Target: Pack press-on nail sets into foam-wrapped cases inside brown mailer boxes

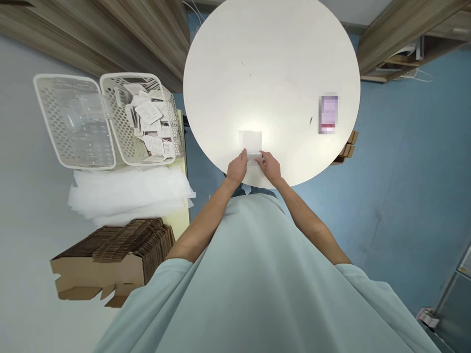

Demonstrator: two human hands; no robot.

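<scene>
A small, thin white sheet (pixel 250 140) lies on the round white table (pixel 272 49) near its front edge. A raised, folded-looking strip crosses its near end; whether anything is wrapped inside cannot be seen. At the left end of that strip, the thumb and fingers of my left hand (pixel 237 168) are closed on it. My right hand (pixel 271 167) pinches the opposite end, its thumb and index finger bent around the corner.
A blurred purple item (pixel 328 113) lies at the table's right. Left of the table are a basket of printed cards (pixel 169 135), a basket of clear plastic containers (pixel 61 142), white sheets (pixel 128 193) and stacked flat cardboard boxes (pixel 99 274).
</scene>
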